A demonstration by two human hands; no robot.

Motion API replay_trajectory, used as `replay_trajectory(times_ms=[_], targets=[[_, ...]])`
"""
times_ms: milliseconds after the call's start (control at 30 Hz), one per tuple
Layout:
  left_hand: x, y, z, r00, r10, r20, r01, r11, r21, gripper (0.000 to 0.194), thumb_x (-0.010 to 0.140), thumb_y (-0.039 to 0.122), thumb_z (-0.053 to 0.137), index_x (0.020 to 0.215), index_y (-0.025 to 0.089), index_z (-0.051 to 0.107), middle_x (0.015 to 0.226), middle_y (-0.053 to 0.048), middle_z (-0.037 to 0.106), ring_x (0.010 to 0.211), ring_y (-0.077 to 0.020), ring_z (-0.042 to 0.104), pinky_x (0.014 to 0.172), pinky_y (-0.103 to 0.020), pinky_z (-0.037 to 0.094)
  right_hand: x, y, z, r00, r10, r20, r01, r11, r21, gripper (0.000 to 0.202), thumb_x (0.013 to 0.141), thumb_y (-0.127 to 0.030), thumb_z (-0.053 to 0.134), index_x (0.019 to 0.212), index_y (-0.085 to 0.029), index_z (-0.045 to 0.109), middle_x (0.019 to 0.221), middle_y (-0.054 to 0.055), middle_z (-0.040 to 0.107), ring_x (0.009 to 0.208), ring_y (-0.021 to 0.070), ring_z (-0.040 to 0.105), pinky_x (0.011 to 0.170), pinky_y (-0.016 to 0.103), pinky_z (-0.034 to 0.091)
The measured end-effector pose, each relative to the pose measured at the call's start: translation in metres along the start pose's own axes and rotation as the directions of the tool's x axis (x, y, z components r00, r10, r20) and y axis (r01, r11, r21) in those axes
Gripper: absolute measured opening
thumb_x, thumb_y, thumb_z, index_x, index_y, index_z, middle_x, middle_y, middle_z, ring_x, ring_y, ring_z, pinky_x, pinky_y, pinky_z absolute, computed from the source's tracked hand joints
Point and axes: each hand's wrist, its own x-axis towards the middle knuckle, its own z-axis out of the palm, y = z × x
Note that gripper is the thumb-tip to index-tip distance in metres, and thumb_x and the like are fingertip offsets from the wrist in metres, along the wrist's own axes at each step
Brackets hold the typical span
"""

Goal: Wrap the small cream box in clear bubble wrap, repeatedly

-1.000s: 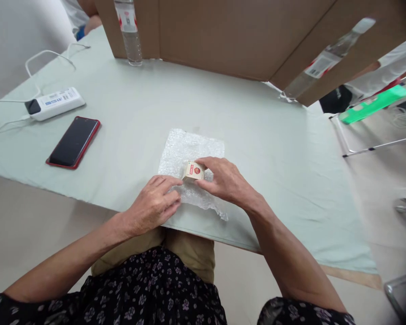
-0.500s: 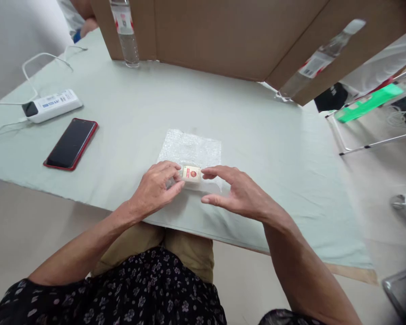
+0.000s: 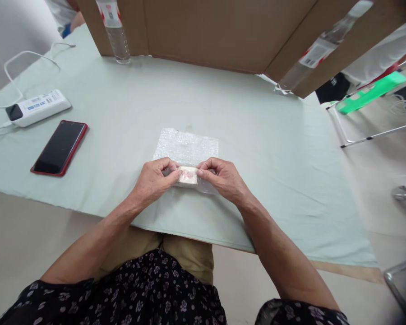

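A small cream box (image 3: 188, 175) with faint red print lies near the table's front edge, its print blurred as if under a layer of clear bubble wrap. Behind it the sheet of bubble wrap (image 3: 186, 146) spreads flat on the cloth. My left hand (image 3: 157, 178) pinches the wrap at the box's left end, thumb and forefinger together. At the right end my right hand (image 3: 225, 177) pinches it in the same way. A loose flap of wrap shows beneath my right hand.
On the left of the green-clothed table (image 3: 257, 135) are a phone (image 3: 59, 148) and a white power strip (image 3: 40, 107) with cables. Brown cardboard panels (image 3: 216, 36) stand at the back, with a bottle (image 3: 117, 38) at left and another bottle (image 3: 311, 56) at right.
My right hand has moved left and closed at the box's right end. My left hand has closed its pinch. The box's print now looks paler, covered by wrap.
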Motion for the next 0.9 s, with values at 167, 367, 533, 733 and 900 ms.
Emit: replay_trajectory(times_ms=[167, 367, 533, 733, 900], targets=[[0.001, -0.002, 0.0, 1.0, 0.03, 0.006, -0.03, 0.999, -0.023, 0.015, 0.08, 0.031, 0.066, 0.071, 0.019, 0.064, 0.099, -0.006, 0.079, 0.089, -0.0202, 0.071, 0.077, -0.03, 0.052, -0.002, 0.001, 0.002, 1.0, -0.013, -0.002, 0.013, 0.998, 0.057, 0.018, 0.082, -0.036, 0.07, 0.076, -0.02, 0.065, 0.086, 0.003, 0.072, 0.079, 0.0155, 0.061, 0.073, 0.029, 0.045], [0.001, -0.006, 0.004, 0.998, 0.06, -0.032, -0.063, 0.994, -0.087, 0.015, 0.08, 0.029, 0.067, 0.07, 0.019, 0.063, 0.096, -0.005, 0.078, 0.086, -0.0185, 0.07, 0.078, -0.029, 0.052, -0.004, 0.002, 0.003, 0.999, -0.027, -0.039, 0.031, 0.996, 0.089, 0.019, 0.083, -0.036, 0.07, 0.075, -0.02, 0.064, 0.092, 0.004, 0.074, 0.082, 0.0164, 0.063, 0.077, 0.03, 0.046], [0.0, -0.007, 0.007, 0.994, 0.087, -0.061, -0.093, 0.99, -0.103, 0.015, 0.081, 0.029, 0.067, 0.07, 0.019, 0.063, 0.092, -0.004, 0.078, 0.083, -0.0168, 0.07, 0.077, -0.028, 0.052, -0.006, 0.004, 0.004, 0.998, -0.036, -0.043, 0.04, 0.996, 0.079, 0.019, 0.082, -0.036, 0.07, 0.075, -0.02, 0.064, 0.094, 0.004, 0.074, 0.085, 0.017, 0.064, 0.079, 0.031, 0.047], [0.004, -0.009, 0.007, 0.996, 0.081, -0.038, -0.083, 0.994, -0.077, 0.016, 0.08, 0.031, 0.066, 0.069, 0.019, 0.063, 0.086, -0.004, 0.076, 0.08, -0.0171, 0.068, 0.073, -0.028, 0.05, -0.002, 0.011, 0.004, 0.998, -0.06, -0.028, 0.06, 0.998, -0.004, 0.021, 0.086, -0.039, 0.066, 0.077, -0.021, 0.063, 0.09, 0.004, 0.074, 0.079, 0.0167, 0.064, 0.074, 0.03, 0.048], [0.008, -0.008, 0.003, 0.999, 0.045, 0.009, -0.045, 0.998, -0.043, 0.018, 0.078, 0.034, 0.066, 0.068, 0.019, 0.062, 0.082, -0.004, 0.074, 0.08, -0.0182, 0.066, 0.069, -0.028, 0.048, -0.011, 0.012, 0.001, 0.964, -0.205, -0.167, 0.128, 0.915, -0.383, 0.014, 0.089, -0.035, 0.064, 0.089, -0.022, 0.066, 0.09, 0.005, 0.074, 0.083, 0.021, 0.065, 0.078, 0.035, 0.049]])
